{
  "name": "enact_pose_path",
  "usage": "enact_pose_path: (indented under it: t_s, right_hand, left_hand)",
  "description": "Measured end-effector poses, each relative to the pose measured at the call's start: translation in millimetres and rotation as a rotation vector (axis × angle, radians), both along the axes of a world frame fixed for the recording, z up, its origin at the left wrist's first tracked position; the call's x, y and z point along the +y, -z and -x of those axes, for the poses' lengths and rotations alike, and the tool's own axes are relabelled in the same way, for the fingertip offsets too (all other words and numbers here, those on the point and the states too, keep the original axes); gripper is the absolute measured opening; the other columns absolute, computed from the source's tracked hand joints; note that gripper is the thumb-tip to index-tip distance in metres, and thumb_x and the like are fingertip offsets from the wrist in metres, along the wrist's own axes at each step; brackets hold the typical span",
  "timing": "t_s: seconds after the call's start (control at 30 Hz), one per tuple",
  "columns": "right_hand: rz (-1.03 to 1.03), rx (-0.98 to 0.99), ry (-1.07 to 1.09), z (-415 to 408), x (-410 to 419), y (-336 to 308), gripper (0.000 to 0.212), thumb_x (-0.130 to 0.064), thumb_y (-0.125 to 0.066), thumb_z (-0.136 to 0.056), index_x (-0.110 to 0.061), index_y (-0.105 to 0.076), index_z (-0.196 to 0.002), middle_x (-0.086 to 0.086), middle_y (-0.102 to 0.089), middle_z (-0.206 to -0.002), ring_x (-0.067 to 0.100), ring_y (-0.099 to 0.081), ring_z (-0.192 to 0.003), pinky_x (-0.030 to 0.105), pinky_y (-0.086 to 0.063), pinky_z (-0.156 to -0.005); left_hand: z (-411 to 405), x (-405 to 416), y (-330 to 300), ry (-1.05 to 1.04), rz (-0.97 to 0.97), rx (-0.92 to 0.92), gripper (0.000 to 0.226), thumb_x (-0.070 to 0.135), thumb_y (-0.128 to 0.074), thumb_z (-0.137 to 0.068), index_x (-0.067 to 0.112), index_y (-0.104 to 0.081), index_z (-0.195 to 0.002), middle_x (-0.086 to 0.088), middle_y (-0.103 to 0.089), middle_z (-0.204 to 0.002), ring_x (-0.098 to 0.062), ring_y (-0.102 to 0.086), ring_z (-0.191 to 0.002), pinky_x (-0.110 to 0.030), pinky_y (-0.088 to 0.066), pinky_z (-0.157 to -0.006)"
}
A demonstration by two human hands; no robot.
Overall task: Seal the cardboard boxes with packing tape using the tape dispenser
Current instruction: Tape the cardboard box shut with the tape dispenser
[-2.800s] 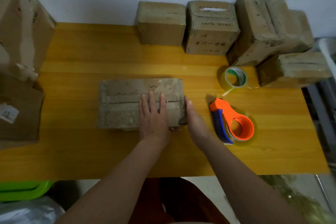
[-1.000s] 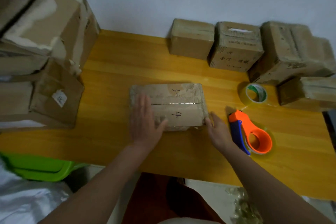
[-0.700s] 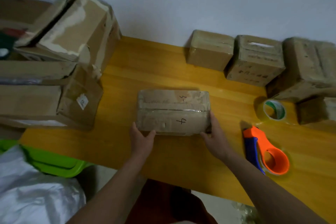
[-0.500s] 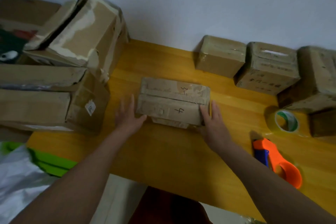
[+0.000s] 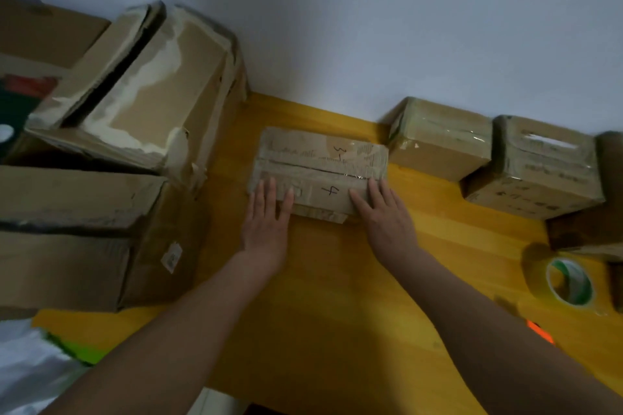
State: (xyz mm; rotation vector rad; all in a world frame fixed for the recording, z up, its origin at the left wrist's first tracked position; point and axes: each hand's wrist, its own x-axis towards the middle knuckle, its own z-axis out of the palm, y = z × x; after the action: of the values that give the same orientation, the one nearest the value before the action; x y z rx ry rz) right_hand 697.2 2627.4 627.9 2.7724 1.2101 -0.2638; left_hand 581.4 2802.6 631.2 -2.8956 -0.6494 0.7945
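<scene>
Flat cardboard box (image 5: 320, 172) lies on yellow counter (image 5: 337, 296), marked "4", clear tape along its top seam; left hand (image 5: 266, 222) flat, fingers straight, fingertips on box's near-left edge; right hand (image 5: 387, 219) flat likewise on near-right edge; taped boxes (image 5: 438, 145) in a row against wall at right; large worn cartons (image 5: 141, 84) stacked at left; tape roll (image 5: 569, 283) on counter far right; orange dispenser (image 5: 539, 335) mostly hidden behind right forearm.

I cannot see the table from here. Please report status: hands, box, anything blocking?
Left hand and right hand open, flat on flat box marked 4. Seam taped. Tape dispenser untouched at right edge. Nothing blocking.
</scene>
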Motion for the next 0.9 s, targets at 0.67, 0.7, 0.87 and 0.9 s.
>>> enact_pose_path:
  t_s: [0.67,0.7,0.87,0.9]
  right_hand:
    - [0.163,-0.017,0.057,-95,68,-10,0.071,-0.02,-0.042,-0.099,-0.023,0.003,-0.153,0.021,0.002,-0.159,0.033,0.002,-0.148,0.042,0.002,-0.12]
    - [0.162,-0.008,0.067,-95,69,-11,0.07,-0.02,-0.042,-0.099,-0.023,0.002,-0.153,0.02,0.001,-0.159,0.033,0.002,-0.148,0.041,0.002,-0.12]
    - [0.127,0.061,0.09,-85,72,-32,0.069,-0.015,-0.046,-0.097,-0.024,-0.007,-0.153,0.016,0.006,-0.16,0.031,0.006,-0.148,0.043,-0.003,-0.12]
    - [0.091,0.038,0.067,-75,70,-36,0.073,-0.012,-0.051,-0.094,-0.024,-0.009,-0.152,0.015,0.008,-0.16,0.031,0.008,-0.147,0.043,-0.004,-0.12]
  left_hand:
    - [-113,68,-1,-0.015,0.072,-0.017,0.098,0.011,-0.05,-0.093,0.022,0.032,-0.145,-0.021,0.039,-0.148,-0.037,0.031,-0.14,-0.048,-0.001,-0.121]
    - [-114,69,-3,-0.028,0.092,-0.015,0.1,0.009,-0.052,-0.092,0.024,0.031,-0.145,-0.02,0.04,-0.149,-0.036,0.032,-0.14,-0.049,-0.004,-0.12]
    - [-105,67,-29,-0.121,0.279,-0.052,0.095,0.011,-0.056,-0.093,0.033,0.016,-0.151,-0.009,0.033,-0.155,-0.03,0.028,-0.143,-0.053,-0.007,-0.119]
    - [-98,59,-39,-0.125,0.3,-0.091,0.093,0.015,-0.058,-0.093,0.032,0.012,-0.152,-0.008,0.029,-0.157,-0.03,0.026,-0.144,-0.052,-0.004,-0.119]
